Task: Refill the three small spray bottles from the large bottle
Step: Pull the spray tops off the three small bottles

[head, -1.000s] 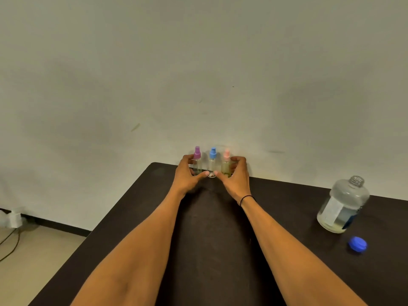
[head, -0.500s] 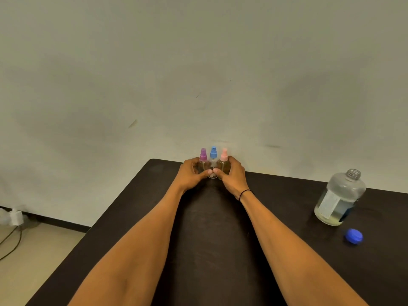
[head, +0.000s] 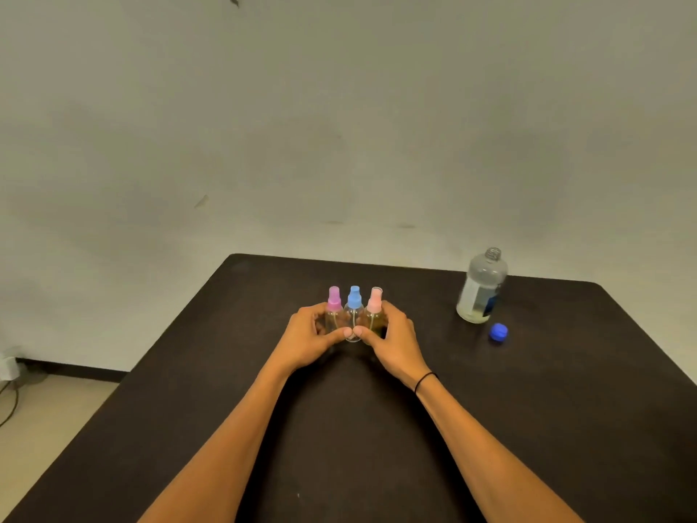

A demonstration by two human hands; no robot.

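Three small clear spray bottles stand upright in a tight row on the dark table [head: 528, 409]: one with a purple cap [head: 334, 299], one with a blue cap [head: 354, 297], one with a pink cap [head: 375, 300]. My left hand [head: 311, 335] curls round the purple-capped bottle from the left. My right hand [head: 394, 339] curls round the pink-capped bottle from the right. Both thumbs meet in front of the blue-capped one. The large clear bottle [head: 481, 286] stands uncapped at the right, with a little liquid at its bottom.
A blue cap [head: 498, 331] lies on the table just right of the large bottle. A pale wall rises behind the table's far edge. On the floor at the far left lie a cable and a white plug [head: 7, 368].
Both hands have pressed the three small bottles closer together and drawn them from the table's far edge towards me. The large bottle and its cap stayed in place.
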